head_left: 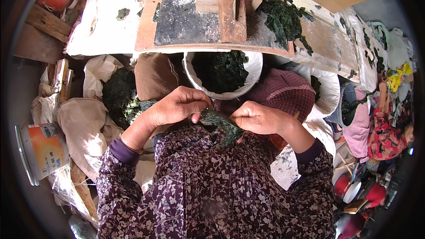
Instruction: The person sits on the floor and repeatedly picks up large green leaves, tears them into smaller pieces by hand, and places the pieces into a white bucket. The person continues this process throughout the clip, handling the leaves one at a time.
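Between my hands, over my lap, stretches a crinkled piece of dark green seaweed (pixel 224 126). My left hand (pixel 179 106) pinches its left end between thumb and fingers. The right end is gripped in my right hand (pixel 260 118), whose fingertips are mostly hidden behind the palm. Just beyond both hands, between my knees, stands a white-lined bucket (pixel 255 69) holding a heap of dark seaweed (pixel 220 69). More seaweed (pixel 121 96) lies in a sack to the left of my knee.
A low table with a wooden board (pixel 146 33), a dark slab (pixel 186 23), a rusty metal piece (pixel 229 16) and a seaweed pile (pixel 282 20) is in front. A paint bucket (pixel 46 149) lies left. At right are a grey bucket (pixel 347 99) and other people (pixel 386 136).
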A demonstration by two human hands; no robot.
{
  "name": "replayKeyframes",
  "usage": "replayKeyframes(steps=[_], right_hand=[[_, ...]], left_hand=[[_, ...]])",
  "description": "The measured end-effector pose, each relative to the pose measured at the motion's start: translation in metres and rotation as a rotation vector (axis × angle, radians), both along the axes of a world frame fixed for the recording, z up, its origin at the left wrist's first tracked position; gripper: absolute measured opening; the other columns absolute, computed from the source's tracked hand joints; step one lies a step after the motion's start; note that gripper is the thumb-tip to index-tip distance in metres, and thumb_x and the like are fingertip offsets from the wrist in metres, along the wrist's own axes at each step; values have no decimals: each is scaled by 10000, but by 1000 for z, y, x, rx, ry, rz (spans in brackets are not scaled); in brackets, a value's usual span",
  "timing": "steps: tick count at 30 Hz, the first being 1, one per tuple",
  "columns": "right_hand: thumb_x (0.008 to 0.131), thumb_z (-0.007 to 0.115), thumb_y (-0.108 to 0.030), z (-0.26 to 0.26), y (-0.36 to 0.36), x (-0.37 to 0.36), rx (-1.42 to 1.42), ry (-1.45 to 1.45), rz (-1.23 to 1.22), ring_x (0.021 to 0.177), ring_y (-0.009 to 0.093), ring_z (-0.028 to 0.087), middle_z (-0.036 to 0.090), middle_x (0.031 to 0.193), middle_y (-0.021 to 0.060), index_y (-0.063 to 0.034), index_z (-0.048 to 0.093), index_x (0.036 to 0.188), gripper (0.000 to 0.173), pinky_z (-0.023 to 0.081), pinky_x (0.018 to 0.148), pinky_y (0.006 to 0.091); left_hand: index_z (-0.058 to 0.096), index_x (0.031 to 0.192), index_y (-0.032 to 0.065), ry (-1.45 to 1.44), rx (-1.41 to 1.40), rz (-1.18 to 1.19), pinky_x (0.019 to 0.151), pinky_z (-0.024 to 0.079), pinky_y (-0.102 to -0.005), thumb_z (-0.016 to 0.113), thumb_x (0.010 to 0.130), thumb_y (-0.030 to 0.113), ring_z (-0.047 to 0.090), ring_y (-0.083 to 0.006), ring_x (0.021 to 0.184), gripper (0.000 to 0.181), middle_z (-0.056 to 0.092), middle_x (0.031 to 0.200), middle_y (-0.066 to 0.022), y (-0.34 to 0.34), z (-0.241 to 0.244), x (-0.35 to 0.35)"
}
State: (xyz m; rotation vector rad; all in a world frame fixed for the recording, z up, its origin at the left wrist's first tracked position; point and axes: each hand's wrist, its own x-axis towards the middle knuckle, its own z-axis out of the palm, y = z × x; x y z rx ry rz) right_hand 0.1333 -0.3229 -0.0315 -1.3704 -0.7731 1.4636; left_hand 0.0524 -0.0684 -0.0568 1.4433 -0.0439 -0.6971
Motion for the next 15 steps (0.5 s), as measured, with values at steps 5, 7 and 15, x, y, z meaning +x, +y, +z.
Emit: replayKeyframes(steps=[5, 7, 15], right_hand=[[1023, 485, -203, 22, -10, 12, -204, -11, -21, 655, 55, 590, 565, 696, -41, 18, 646, 798, 354, 519, 625, 232], [1019, 502, -210, 35, -11, 11, -271, 55, -118, 632, 49, 568, 565, 695, -44, 2, 658, 819, 331, 491, 593, 222], [1016, 532, -260, 21, -25, 10, -176, 14, -352, 621, 54, 537, 530, 681, -48, -12, 687, 867, 328, 419, 533, 217]], left_hand=[[589, 1217, -74, 287, -515, -64, 793, 475, -230, 669, 790, 72, 556, -112, 955, 459, 617, 1074, -59, -27, 6, 10], [568, 1247, -66, 252, -563, -174, 827, 469, -228, 689, 775, 48, 543, -108, 942, 501, 605, 1091, -52, -31, 20, 13], [580, 1277, -44, -105, -217, -170, 961, 466, -272, 764, 833, 0, 570, -112, 1112, 483, 641, 1215, -58, -26, 30, 9]])
